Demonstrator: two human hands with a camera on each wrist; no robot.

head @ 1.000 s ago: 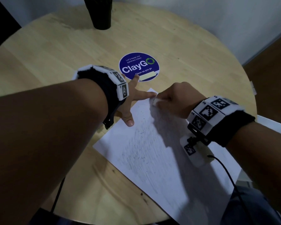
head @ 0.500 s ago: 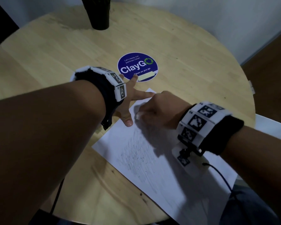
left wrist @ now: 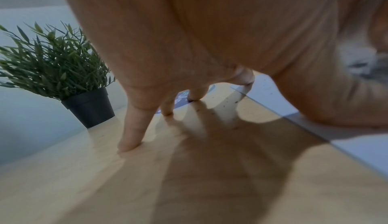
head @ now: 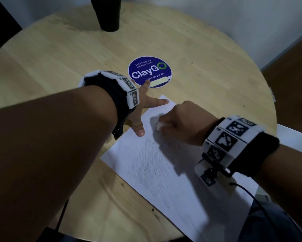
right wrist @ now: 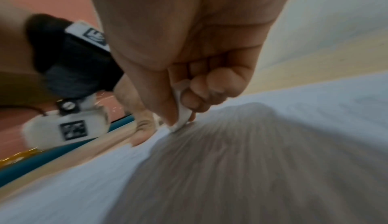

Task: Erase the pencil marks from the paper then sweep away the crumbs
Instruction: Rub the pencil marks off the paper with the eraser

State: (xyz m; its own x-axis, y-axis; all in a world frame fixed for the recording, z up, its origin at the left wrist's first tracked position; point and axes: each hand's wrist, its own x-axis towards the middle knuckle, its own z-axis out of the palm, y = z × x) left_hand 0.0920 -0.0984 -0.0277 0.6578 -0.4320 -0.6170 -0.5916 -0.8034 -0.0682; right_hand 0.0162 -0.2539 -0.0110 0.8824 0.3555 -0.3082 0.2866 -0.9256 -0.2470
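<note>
The right hand (head: 183, 122) pinches a small white eraser (head: 159, 126) onto the smooth white paper (head: 173, 172), near the sheet's far corner. The left hand (head: 143, 109), fingers splayed flat, pins that corner to the round wooden table (head: 59, 58), with grey pencil marks (head: 146, 165) smudged mid-sheet.

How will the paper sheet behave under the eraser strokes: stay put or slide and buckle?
The paper looks thin and floppy, so it would likely slide or buckle. The left hand spreads fingers over its far corner, probably pinning it. The right hand rubs the eraser nearby, where wrinkling seems least likely.
</note>
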